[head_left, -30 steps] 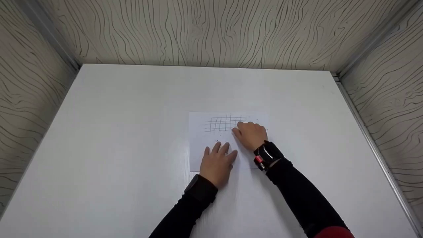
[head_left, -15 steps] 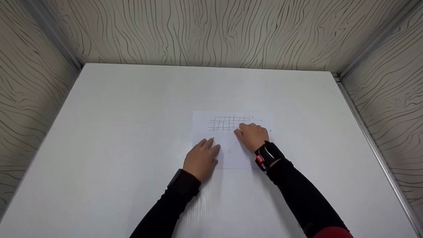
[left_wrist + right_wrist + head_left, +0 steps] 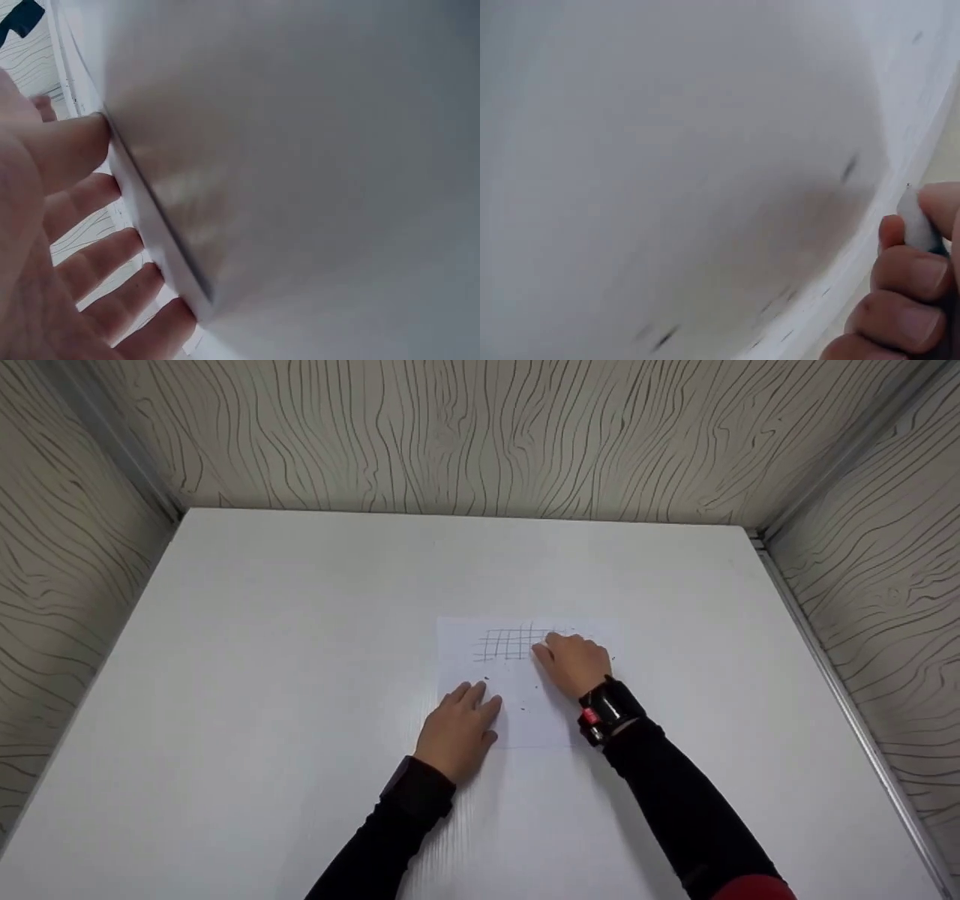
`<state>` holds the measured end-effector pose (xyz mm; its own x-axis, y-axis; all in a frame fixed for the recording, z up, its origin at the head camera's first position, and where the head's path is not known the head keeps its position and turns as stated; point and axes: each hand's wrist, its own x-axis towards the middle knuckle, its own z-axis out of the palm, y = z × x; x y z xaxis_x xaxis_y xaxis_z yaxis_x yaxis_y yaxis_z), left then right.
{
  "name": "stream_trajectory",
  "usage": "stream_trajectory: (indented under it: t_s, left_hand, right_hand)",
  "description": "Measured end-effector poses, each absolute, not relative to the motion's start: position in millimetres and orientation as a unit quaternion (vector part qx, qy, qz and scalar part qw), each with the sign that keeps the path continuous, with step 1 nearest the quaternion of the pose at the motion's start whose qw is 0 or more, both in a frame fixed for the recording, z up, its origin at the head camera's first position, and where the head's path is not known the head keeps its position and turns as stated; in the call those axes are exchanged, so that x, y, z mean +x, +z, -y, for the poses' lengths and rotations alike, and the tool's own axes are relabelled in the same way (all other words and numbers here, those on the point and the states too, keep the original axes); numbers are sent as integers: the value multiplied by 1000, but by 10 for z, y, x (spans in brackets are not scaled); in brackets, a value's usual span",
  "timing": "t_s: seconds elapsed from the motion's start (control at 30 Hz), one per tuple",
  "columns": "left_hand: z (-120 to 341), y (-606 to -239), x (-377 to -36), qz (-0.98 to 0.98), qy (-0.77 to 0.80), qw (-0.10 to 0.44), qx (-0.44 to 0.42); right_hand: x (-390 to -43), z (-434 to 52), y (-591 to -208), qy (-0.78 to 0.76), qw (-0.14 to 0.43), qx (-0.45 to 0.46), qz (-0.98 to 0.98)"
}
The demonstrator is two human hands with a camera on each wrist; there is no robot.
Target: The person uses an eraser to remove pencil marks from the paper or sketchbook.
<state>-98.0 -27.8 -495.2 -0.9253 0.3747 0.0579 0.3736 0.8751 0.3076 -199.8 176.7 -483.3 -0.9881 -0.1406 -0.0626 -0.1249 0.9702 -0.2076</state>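
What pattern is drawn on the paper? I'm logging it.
A pencilled grid on white paper, clearest in the head view.

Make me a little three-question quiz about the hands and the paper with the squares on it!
1. True or false: the left hand lies flat with straight fingers on the sheet of paper.
2. Which is nearest the pencilled grid? A) the left hand B) the right hand C) the red sleeve cuff
3. Fill in: the right wrist view shows curled fingers pinching a small ____ object.

Key:
1. True
2. B
3. White; it looks like an eraser, though the picture is too blurred to be sure.
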Motion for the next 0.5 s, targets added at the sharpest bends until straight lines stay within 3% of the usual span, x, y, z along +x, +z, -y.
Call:
stream_trajectory:
  t_s: [0.17,0.5]
  left_hand:
    - [290,-4956,-971,-966,161,-6,200]
    - [271,-4937,-976,-965,167,-13,200]
  right_hand:
    - [-2004,-1571,-4871,-89,62,-114,-988]
    - [-2120,-1700,-4795,-52,51,-83,-994]
